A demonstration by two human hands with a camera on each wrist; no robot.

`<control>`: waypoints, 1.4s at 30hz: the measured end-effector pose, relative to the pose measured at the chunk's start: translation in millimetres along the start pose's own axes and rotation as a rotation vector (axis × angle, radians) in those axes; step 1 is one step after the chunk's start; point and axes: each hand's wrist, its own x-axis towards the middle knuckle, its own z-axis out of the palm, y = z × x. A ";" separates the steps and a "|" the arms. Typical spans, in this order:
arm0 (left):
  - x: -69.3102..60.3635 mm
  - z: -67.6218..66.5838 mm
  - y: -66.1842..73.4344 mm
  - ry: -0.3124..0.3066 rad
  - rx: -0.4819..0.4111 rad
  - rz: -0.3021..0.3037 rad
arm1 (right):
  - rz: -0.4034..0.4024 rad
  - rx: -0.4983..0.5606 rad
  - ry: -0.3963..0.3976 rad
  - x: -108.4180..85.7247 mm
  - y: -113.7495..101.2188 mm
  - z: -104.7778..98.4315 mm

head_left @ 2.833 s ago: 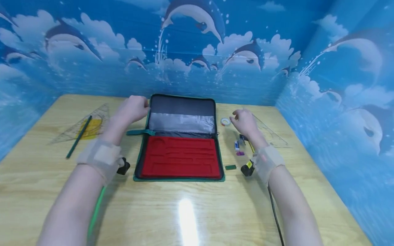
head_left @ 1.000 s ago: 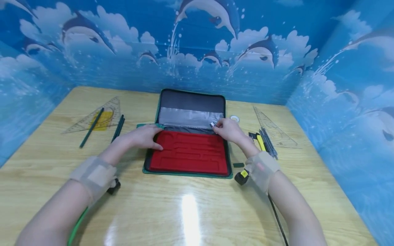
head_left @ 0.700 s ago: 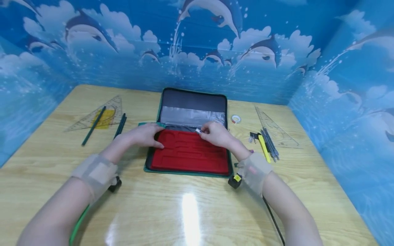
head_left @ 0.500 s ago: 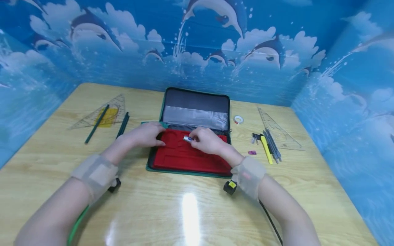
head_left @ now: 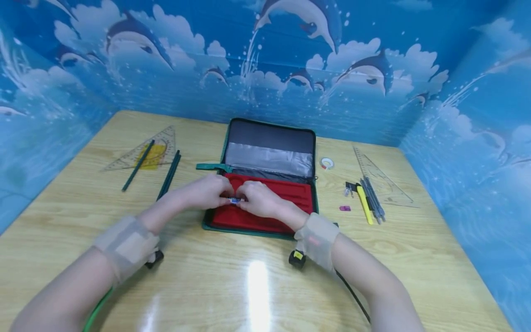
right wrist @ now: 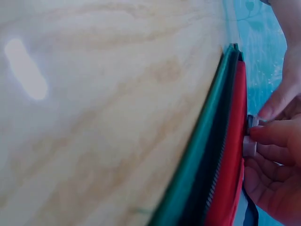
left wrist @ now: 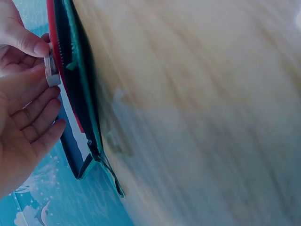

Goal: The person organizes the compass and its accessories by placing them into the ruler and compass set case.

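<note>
A small white eraser (head_left: pixel 235 201) with a blue band lies between my two hands, just over the red moulded tray (head_left: pixel 249 216) of the open green zip case (head_left: pixel 244 232). My left hand (head_left: pixel 209 191) pinches its left end. From the right, my right hand (head_left: pixel 260 198) grips the other end between thumb and fingers. The left wrist view shows the eraser (left wrist: pixel 52 77) under both thumbs, with the left hand's other fingers spread loosely below. In the right wrist view the eraser (right wrist: pixel 249 147) is partly hidden by fingertips, close to the red tray's edge.
A set square (head_left: pixel 168 136) with a yellow sheet and a dark green pencil (head_left: pixel 138 165) lies left, near more pencils (head_left: pixel 169 175). To the right are a tape roll (head_left: pixel 327 163), a purple piece (head_left: pixel 345 208), a yellow tool (head_left: pixel 364 205), grey pens (head_left: pixel 373 200) and another set square (head_left: pixel 398 196).
My right hand has carried the eraser leftward across the case from its right side. My left hand has moved from the case's left edge to meet it. The view has shifted slightly.
</note>
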 end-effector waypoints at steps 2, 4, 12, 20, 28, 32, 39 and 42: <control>1.3 0.7 -0.8 0.001 0.009 -0.021 | -0.005 0.002 0.010 1.5 -1.7 1.8; 2.3 1.0 -2.2 -0.003 0.006 -0.040 | -0.009 -0.003 0.024 3.4 -2.6 4.0; 5.6 0.0 -4.8 -0.025 0.006 -0.065 | 0.018 -0.022 0.065 6.9 -2.2 7.6; 7.5 1.0 -4.2 -0.061 0.019 -0.064 | 0.019 0.005 0.049 5.5 1.1 9.4; 8.0 2.5 -3.8 -0.056 0.035 -0.045 | 0.053 0.072 0.032 1.7 4.6 8.1; 9.4 3.8 -3.9 -0.071 0.008 -0.073 | 0.022 0.059 0.050 0.2 4.1 10.9; 9.7 3.4 -4.5 0.002 0.032 0.055 | 0.010 0.039 0.062 -0.9 2.3 12.3; 12.0 -0.6 -3.7 0.003 0.055 0.078 | 0.004 0.025 0.068 0.9 2.2 10.4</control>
